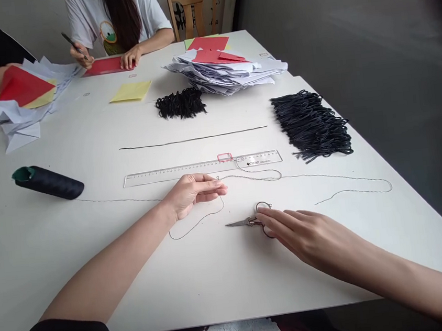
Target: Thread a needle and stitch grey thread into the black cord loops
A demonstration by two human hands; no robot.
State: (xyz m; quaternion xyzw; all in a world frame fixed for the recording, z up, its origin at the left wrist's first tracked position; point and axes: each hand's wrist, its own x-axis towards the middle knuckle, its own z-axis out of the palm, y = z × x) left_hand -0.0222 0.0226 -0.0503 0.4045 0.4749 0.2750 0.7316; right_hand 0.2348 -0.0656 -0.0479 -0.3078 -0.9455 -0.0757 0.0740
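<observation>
Pinching the thin black thread (177,238) in its fingertips, the left hand (221,187) is apart from the right hand (296,228), whose fingers touch the handles of the scissors (243,222), though whether they grip is hard to tell. Loose loops near the ruler (201,168) could tangle if the spool (55,184) rolled or the scissors dragged them. The white bench (147,289) carries piled paper (227,78) and dark cord bundles (314,127), beside a grey wall (364,61), with a person (84,14) across.

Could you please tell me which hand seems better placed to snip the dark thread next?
Probably the right: the right grip is at the handles of the scissors, while the left grip is occupied, pinching the dark thread.
</observation>
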